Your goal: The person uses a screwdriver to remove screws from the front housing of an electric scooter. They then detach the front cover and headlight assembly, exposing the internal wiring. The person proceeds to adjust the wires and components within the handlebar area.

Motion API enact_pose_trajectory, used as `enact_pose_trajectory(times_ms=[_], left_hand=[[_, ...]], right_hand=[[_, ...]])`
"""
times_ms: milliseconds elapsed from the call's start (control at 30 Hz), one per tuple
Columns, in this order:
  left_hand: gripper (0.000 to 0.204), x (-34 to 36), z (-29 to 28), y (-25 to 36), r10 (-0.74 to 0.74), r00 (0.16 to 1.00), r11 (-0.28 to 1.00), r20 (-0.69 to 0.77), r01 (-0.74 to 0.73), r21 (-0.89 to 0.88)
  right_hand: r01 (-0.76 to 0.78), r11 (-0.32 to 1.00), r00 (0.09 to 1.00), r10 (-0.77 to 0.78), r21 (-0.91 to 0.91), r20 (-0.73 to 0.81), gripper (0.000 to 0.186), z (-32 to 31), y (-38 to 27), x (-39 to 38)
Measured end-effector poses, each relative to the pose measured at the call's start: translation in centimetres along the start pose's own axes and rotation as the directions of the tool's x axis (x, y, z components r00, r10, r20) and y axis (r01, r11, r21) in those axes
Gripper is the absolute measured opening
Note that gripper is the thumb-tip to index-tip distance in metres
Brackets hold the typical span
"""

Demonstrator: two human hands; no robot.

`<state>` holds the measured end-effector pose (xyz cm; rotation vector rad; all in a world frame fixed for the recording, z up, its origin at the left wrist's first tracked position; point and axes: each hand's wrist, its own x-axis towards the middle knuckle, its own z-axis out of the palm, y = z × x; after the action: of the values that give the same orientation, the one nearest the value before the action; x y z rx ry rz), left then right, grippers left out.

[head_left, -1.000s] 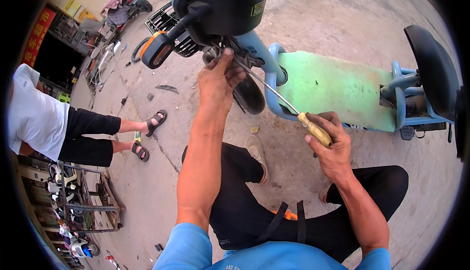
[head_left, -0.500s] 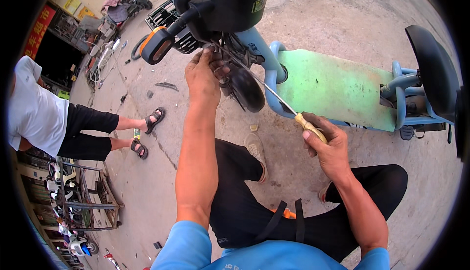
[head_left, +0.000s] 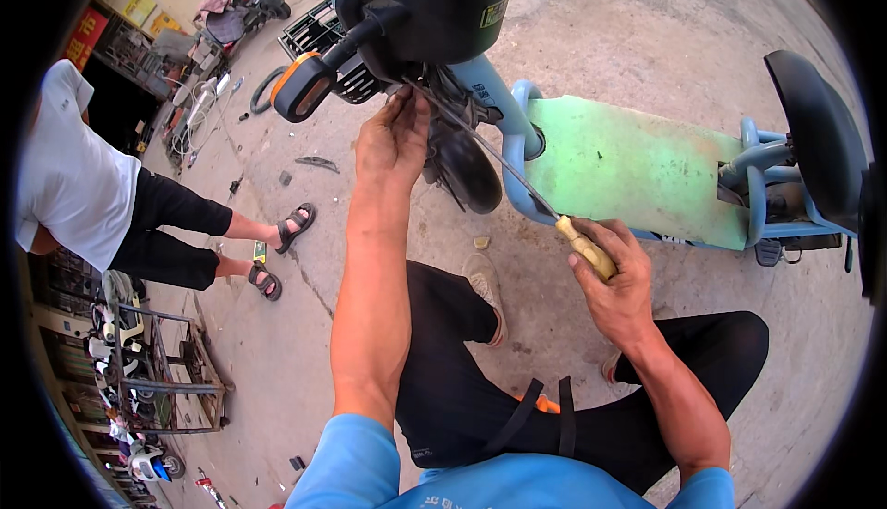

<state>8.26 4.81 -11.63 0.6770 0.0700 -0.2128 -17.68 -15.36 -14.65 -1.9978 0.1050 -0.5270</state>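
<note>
A long screwdriver [head_left: 588, 248] with a pale yellow handle is gripped in my right hand [head_left: 621, 285], its thin metal shaft slanting up and left. The shaft's far end reaches the dark cables below the black front housing [head_left: 427, 10] of a light-blue electric scooter [head_left: 499, 93]. Beside that end, my left hand [head_left: 393, 144] has its fingers raised and pinched together. What they hold, if anything, is hidden by the fingers and the housing. The scooter's black front wheel [head_left: 469, 175] is just right of my left hand.
The green footboard [head_left: 637, 167] and black seat [head_left: 813, 135] extend right. A black basket [head_left: 309, 29] and an orange-rimmed handlebar end [head_left: 303, 86] stick out left. A person in a white shirt [head_left: 78, 176] stands at left, near a metal rack [head_left: 171, 384]. Small scraps [head_left: 317, 163] dot the concrete.
My left fingers have drawn together and straightened upward near the cables. My right fingers have shifted on the screwdriver handle, which stays in nearly the same place. The person's arm and shirt moved slightly.
</note>
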Motion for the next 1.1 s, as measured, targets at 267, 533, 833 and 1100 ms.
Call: enact_pose_trajectory(times_ms=[267,533,833,1100], left_hand=[[0.022,0.9,-0.9,0.6,-0.088,0.994,0.996,0.069,0.089,-0.022],[0.021,0.7,-0.8,0.4,-0.081,0.992,0.987,0.095,0.093,-0.129],[0.026,0.8,-0.9,0.5,-0.099,0.987,0.987,0.124,0.114,-0.117],[0.052,0.5,0.9,0.0,-0.08,0.995,0.974,-0.055,0.067,-0.215]], right_hand=[[0.135,0.991,0.991,-0.135,-0.015,-0.017,0.043,0.1,-0.1,-0.1],[0.148,0.981,0.989,-0.147,-0.122,0.021,0.045,-0.1,-0.8,0.1],[0.25,0.963,0.965,-0.257,-0.104,-0.059,0.043,0.1,0.1,0.1],[0.528,0.774,0.837,-0.543,-0.35,0.063,0.05,-1.5,-0.7,3.5]])
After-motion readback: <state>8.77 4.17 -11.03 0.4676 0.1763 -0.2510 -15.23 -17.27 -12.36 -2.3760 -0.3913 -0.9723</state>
